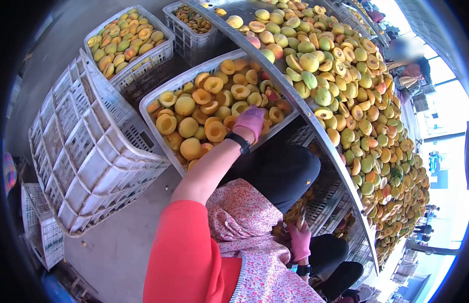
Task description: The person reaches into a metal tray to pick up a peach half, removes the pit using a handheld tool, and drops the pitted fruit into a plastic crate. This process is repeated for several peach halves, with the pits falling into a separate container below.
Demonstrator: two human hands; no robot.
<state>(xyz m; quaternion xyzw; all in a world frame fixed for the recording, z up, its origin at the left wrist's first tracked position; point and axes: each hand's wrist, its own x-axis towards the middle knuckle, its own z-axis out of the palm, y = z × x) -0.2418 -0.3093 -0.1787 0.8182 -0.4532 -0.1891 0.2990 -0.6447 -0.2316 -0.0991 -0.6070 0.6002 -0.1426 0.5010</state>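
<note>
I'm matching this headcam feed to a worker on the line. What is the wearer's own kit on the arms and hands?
Both hands wear pink gloves: the left hand and the right hand. A black band sits on the left wrist, and another dark band on the right wrist. The left arm has a short red sleeve and is bare from there to the band. A pink floral apron covers the front.

Empty white crate [88, 151] tipped on its side at 9 o'clock, on the concrete floor [118, 247]. Crate of whole yellow-green fruit [126, 43] at 11 o'clock; a smaller crate of pits [191, 22] just beside it. Long table [345, 96] heaped with fruit runs from 12 to 4 o'clock. A co-worker [408, 63] sits at 2 o'clock.
</note>
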